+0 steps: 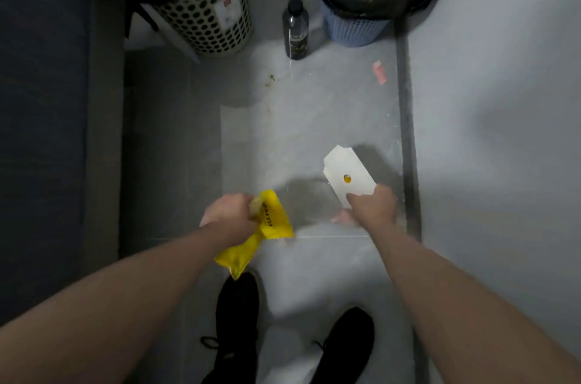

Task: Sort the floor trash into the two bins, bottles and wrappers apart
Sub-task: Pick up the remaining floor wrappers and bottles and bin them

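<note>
Wrapper pickup step, head view: left hand (pixel 231 211) grips crumpled yellow plastic wrapper (pixel 264 233); right hand (pixel 372 203) pinches white flat paper packet (pixel 347 178), both off the floor. Next, likely carry both to blue wrapper-filled bin (pixel 355 30). Dark plastic bottle (pixel 295 28) stands between it and cream perforated bin (pixel 207 25). Pink scrap (pixel 379 71) lies on grey tile floor (pixel 308 126) by white wall (pixel 503 101).

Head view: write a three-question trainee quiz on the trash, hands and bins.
1. True or false: the left hand grips a yellow wrapper.
2. The dark bottle stands: A) inside the cream bin; B) on the floor between the cream bin and the blue bin; C) in the right hand.
3. Fill in: the right hand pinches a white ___ with a round hole.

Key: 1 true; 2 B; 3 card.
</note>
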### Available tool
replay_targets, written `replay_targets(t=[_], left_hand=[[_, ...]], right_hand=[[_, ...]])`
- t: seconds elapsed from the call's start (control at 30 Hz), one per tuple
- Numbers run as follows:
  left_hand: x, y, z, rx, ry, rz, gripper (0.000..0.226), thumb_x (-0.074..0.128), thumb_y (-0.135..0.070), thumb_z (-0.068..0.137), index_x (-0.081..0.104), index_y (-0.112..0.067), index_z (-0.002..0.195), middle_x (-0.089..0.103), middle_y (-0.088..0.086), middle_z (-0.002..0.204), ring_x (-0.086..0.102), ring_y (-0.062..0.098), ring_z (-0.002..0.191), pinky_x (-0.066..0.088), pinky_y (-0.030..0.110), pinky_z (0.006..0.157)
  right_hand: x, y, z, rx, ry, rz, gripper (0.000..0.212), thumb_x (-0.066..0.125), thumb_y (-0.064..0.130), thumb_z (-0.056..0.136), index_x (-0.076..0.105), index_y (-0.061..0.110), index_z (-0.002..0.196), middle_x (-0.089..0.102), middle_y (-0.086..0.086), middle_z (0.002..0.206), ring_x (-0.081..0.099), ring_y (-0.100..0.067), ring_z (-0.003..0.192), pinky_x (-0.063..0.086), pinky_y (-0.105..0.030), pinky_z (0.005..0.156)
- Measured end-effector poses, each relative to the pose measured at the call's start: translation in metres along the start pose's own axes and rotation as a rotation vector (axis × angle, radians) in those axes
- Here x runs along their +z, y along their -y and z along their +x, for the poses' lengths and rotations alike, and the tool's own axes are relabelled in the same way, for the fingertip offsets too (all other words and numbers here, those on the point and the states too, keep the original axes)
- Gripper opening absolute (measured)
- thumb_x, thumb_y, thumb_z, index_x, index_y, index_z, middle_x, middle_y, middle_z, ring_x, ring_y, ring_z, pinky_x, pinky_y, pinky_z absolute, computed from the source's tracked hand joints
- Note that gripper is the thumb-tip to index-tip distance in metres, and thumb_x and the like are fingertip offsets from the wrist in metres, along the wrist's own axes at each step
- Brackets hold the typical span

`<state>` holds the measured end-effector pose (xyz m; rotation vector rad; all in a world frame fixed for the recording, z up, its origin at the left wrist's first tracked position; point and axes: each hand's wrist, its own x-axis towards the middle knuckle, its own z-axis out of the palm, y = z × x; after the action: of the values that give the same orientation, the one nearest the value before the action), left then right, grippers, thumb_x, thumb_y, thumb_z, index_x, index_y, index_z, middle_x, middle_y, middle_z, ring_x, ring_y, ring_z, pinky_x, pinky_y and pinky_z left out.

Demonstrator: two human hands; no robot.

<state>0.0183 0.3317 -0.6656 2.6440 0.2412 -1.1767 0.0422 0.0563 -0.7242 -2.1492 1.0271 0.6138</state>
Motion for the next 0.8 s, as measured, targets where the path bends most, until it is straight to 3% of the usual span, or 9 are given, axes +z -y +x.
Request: replay_targets(t=[0.07, 0.13, 0.23, 0.37, 0.5, 0.63, 0.8], left_hand=[[-0.033, -0.006, -0.041, -0.096, -0.041, -0.133, 0.013, 0.062, -0.039, 0.078, 0.06, -0.026, 0.079, 0.069, 0.0, 0.085, 0.068, 0.03, 0.086, 0.048, 0.031, 0.064], [-0.064, -0.017, -0.091, -0.127, -0.082, -0.23, 0.016, 0.064, -0.038, 0.079, 0.057, -0.025, 0.074, 0.068, 0.0, 0.078, 0.067, 0.031, 0.081, 0.046, 0.031, 0.062], [-0.115, -0.04, -0.177, -0.176, -0.105, -0.335, 0.019, 0.066, -0.042, 0.08, 0.061, -0.023, 0.077, 0.069, 0.0, 0.076, 0.067, 0.029, 0.078, 0.05, 0.032, 0.062], [-0.187, -0.071, -0.29, -0.19, -0.132, -0.464, 0.023, 0.066, -0.044, 0.08, 0.06, -0.023, 0.073, 0.069, -0.001, 0.074, 0.068, 0.027, 0.076, 0.054, 0.034, 0.065], [-0.253, -0.086, -0.384, -0.194, -0.2, -0.602, 0.021, 0.069, -0.042, 0.08, 0.063, -0.023, 0.077, 0.069, -0.004, 0.075, 0.067, 0.021, 0.074, 0.055, 0.033, 0.067], [-0.301, -0.089, -0.453, -0.17, -0.268, -0.7, 0.017, 0.072, -0.038, 0.081, 0.066, -0.022, 0.082, 0.068, -0.006, 0.075, 0.063, 0.016, 0.071, 0.047, 0.029, 0.063], [-0.339, -0.08, -0.508, -0.129, -0.262, -0.777, 0.014, 0.072, -0.034, 0.084, 0.069, -0.021, 0.087, 0.068, -0.005, 0.078, 0.064, 0.017, 0.074, 0.047, 0.029, 0.067]], right_hand=[[-0.039, 0.003, -0.048, 0.037, -0.017, 0.085, 0.041, 0.083, 0.023, 0.073, 0.071, 0.0, 0.105, 0.073, -0.015, 0.099, 0.071, -0.03, 0.095, 0.049, -0.03, 0.069], [-0.082, 0.013, -0.101, 0.083, -0.015, 0.169, 0.047, 0.085, 0.027, 0.073, 0.07, -0.002, 0.107, 0.072, -0.017, 0.103, 0.07, -0.032, 0.097, 0.049, -0.031, 0.073], [-0.154, 0.039, -0.183, 0.115, 0.017, 0.257, 0.043, 0.086, 0.025, 0.074, 0.069, -0.001, 0.104, 0.071, -0.011, 0.097, 0.068, -0.027, 0.09, 0.048, -0.029, 0.072], [-0.245, 0.078, -0.282, 0.119, 0.065, 0.38, 0.037, 0.086, 0.028, 0.064, 0.074, 0.007, 0.093, 0.076, 0.0, 0.083, 0.074, -0.023, 0.073, 0.063, -0.04, 0.07], [-0.33, 0.118, -0.366, 0.071, 0.072, 0.45, 0.027, 0.084, 0.02, 0.07, 0.072, 0.008, 0.092, 0.075, 0.0, 0.083, 0.074, -0.019, 0.064, 0.058, -0.027, 0.051], [-0.388, 0.142, -0.431, 0.036, 0.019, 0.5, 0.028, 0.083, 0.019, 0.07, 0.074, 0.007, 0.094, 0.077, 0.0, 0.082, 0.075, -0.02, 0.063, 0.061, -0.032, 0.055], [-0.422, 0.161, -0.507, 0.037, -0.057, 0.596, 0.022, 0.082, 0.019, 0.073, 0.073, 0.01, 0.091, 0.076, 0.0, 0.08, 0.074, -0.021, 0.063, 0.05, -0.02, 0.05]])
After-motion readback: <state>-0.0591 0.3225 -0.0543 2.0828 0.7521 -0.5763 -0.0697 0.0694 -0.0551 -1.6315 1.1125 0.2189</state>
